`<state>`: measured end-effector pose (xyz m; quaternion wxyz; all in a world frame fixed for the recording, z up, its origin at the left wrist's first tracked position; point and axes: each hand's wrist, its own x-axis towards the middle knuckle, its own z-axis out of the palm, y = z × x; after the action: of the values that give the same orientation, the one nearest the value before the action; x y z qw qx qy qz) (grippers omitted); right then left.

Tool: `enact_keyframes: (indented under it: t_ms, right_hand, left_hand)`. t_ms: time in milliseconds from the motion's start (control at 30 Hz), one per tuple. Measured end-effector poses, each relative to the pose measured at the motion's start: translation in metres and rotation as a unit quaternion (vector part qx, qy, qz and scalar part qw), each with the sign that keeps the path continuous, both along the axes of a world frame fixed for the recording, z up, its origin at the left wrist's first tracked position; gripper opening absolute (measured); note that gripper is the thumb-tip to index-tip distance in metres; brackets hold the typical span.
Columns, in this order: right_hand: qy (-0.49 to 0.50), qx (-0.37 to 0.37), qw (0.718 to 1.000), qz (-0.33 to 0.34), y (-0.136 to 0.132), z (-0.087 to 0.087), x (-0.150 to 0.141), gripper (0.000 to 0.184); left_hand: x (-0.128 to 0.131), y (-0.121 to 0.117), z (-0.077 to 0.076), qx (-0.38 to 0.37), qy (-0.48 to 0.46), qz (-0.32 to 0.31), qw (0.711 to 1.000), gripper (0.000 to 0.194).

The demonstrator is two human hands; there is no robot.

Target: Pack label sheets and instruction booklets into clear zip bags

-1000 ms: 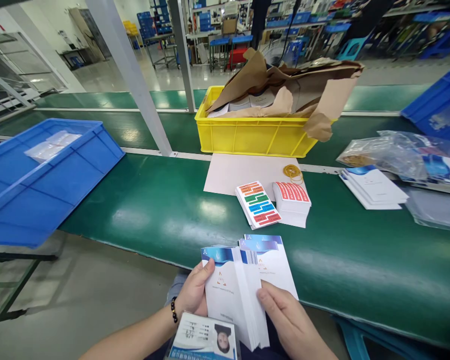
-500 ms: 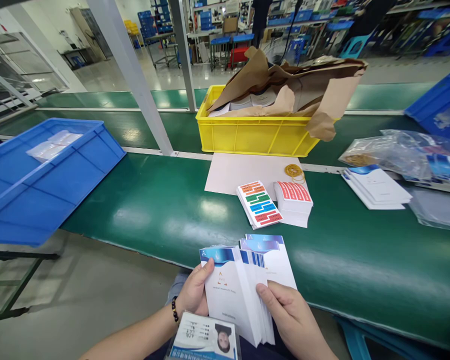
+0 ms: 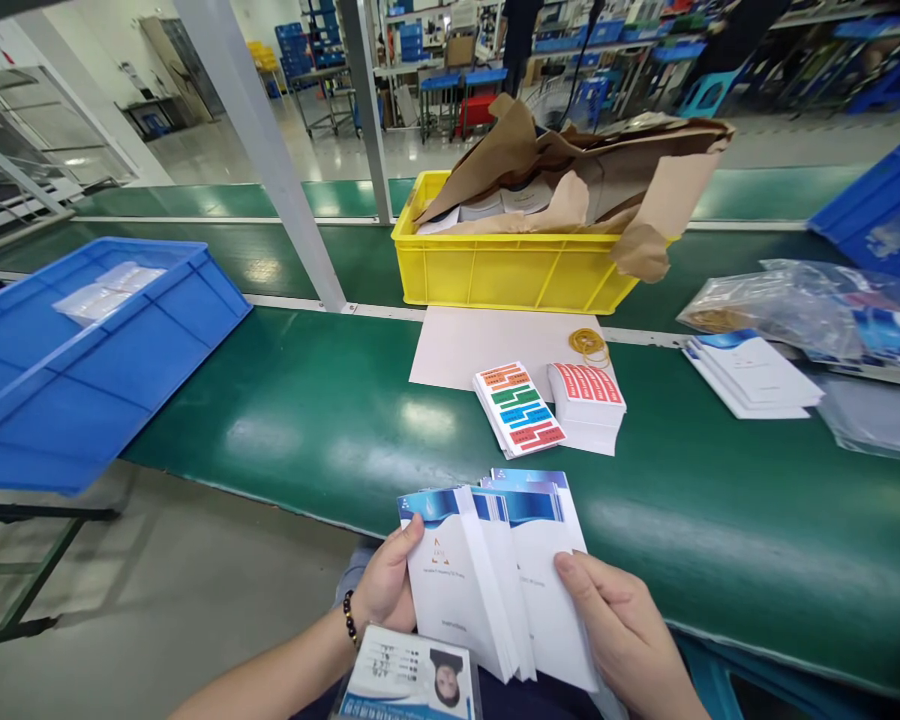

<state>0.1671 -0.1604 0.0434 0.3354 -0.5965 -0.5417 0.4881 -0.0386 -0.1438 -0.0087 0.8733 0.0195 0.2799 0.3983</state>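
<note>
A fanned stack of white instruction booklets (image 3: 450, 575) with blue printed tops is held low in front of me, over the table's near edge. My left hand (image 3: 388, 582) is closed on its left side, thumb on the front booklet. My right hand (image 3: 624, 622) pinches the right-hand booklets (image 3: 551, 575), thumb on their face and fingers mostly hidden behind. Several booklet edges show between the two hands. Just beyond lie a stack of sheets with coloured print (image 3: 520, 405) and a thicker stack with red print (image 3: 589, 410).
A yellow crate (image 3: 510, 270) with brown paper stands behind a white sheet (image 3: 450, 345) and rubber bands (image 3: 586, 342). At left sits a blue crate (image 3: 120, 350). More booklets (image 3: 757, 375) and plastic bags (image 3: 780, 305) lie at right. A grey post (image 3: 270, 150) rises behind the table.
My right hand has moved right and slightly down, with booklets spread further to the right. A barcode that showed between the booklets is now covered. My left hand stays nearly still.
</note>
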Motion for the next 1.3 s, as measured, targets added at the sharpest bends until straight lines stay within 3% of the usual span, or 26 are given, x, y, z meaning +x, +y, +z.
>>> enact_keyframes:
  t_ms: [100,200,267,367,433,667,967,1167,1300]
  right_hand:
    - [-0.111,0.040,0.993,-0.028,0.005,-0.006,0.015,0.027]
    - [-0.180,0.111,0.975,-0.065,0.007,-0.011,0.020,0.039]
    - [-0.133,0.102,0.986,0.000,0.005,-0.009,0.014,0.035]
    - [-0.009,0.017,0.988,0.153,0.000,0.001,-0.003,0.025]
    - [0.022,-0.015,0.983,0.181,-0.002,0.006,-0.014,0.028]
    - [-0.021,-0.016,0.994,0.110,-0.003,-0.005,-0.022,0.036]
    - [0.003,-0.037,0.995,0.089,-0.004,-0.006,-0.021,0.038]
    - [0.009,0.001,0.998,0.059,-0.006,-0.004,-0.021,0.035]
    - [-0.039,0.032,0.999,0.017,-0.005,-0.001,-0.003,0.033]
  left_hand:
    - [-0.003,0.001,0.002,-0.010,0.009,-0.006,1.000,0.043]
    - [-0.002,0.000,0.004,-0.004,0.033,0.015,0.999,0.037]
    - [0.001,0.000,0.006,0.007,0.049,0.026,0.998,0.033]
    - [0.005,-0.001,0.007,0.026,0.052,0.017,0.998,0.031]
    - [0.006,-0.001,0.007,0.036,0.048,0.014,0.998,0.030]
    - [0.003,-0.003,0.006,0.038,0.039,0.015,0.998,0.034]
    - [0.004,-0.003,0.005,0.034,0.015,0.014,0.999,0.034]
    - [0.003,-0.003,0.002,0.025,0.013,0.027,0.999,0.034]
    - [0.000,-0.001,0.004,0.009,0.020,0.034,0.999,0.034]
